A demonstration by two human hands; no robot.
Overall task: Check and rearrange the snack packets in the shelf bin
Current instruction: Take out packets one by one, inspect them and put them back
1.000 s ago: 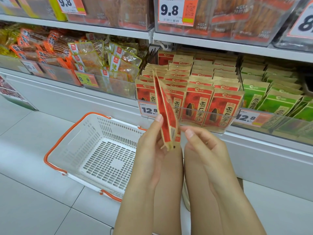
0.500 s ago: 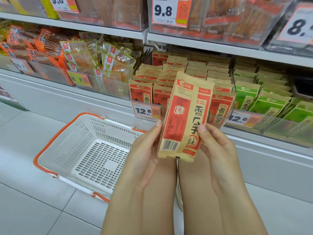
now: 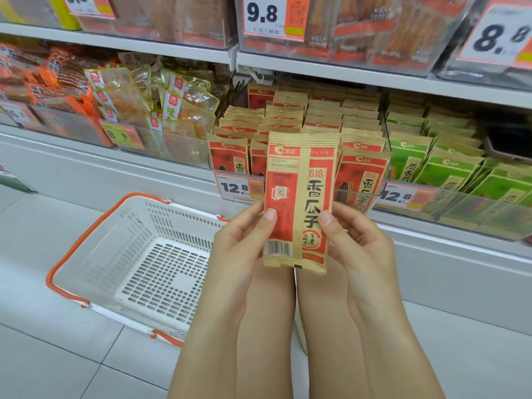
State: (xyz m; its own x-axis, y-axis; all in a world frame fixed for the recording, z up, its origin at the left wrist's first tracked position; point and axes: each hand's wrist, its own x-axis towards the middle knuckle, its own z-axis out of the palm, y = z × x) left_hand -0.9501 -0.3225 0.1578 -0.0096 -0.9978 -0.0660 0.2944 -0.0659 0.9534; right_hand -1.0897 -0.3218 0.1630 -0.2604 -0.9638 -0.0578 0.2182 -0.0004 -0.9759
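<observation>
My left hand [image 3: 244,240] and right hand [image 3: 354,240] pinch the red packet [image 3: 299,203] by its edges, thumbs in front. I'd hold it flat and upright, reading the print before slotting it into the bin [image 3: 359,194].

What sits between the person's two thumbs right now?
In the head view, the red and tan snack packet fills that stretch: the left hand and right hand pinch its lower edges, barcode side facing the camera.

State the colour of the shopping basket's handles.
Orange; the basket itself is white. The head view, the only one, shows it on the floor.
</observation>
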